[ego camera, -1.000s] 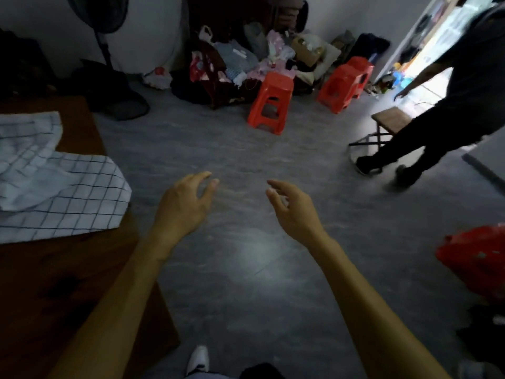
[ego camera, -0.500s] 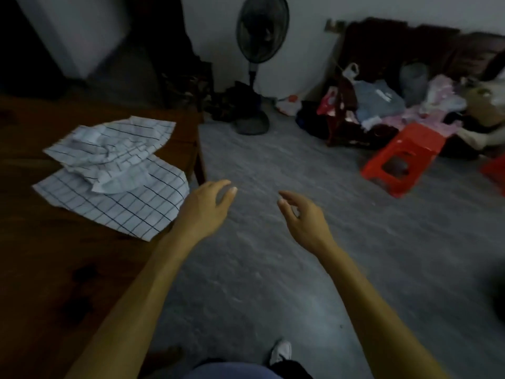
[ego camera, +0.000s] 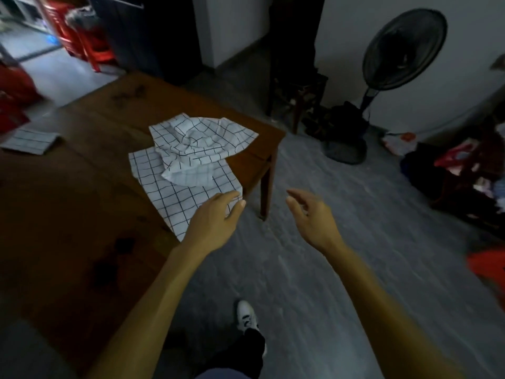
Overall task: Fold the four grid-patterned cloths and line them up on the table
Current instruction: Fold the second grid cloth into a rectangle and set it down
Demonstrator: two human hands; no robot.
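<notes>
A pile of white grid-patterned cloths lies on the dark wooden table [ego camera: 82,203]. The flat bottom cloth [ego camera: 177,198] hangs over the table's right edge, and a crumpled cloth [ego camera: 199,140] is heaped on top of it. Another grid cloth [ego camera: 31,140], lying flat, is at the table's far left. My left hand [ego camera: 216,217] hovers with relaxed fingers over the near corner of the flat cloth, empty. My right hand [ego camera: 311,217] is held out over the floor to the right of the table, fingers loosely spread, holding nothing.
A standing fan [ego camera: 401,53] is at the back right beside a dark stool [ego camera: 297,97]. Red plastic stools [ego camera: 90,42] stand at the back left. Clutter [ego camera: 464,165] lies along the right wall. My shoe [ego camera: 247,315] is on the grey floor beside the table's leg [ego camera: 266,184].
My view has swung left, bringing the table and cloth pile to the centre. Both hands have stayed held out and empty; the left one is now over the flat cloth's corner.
</notes>
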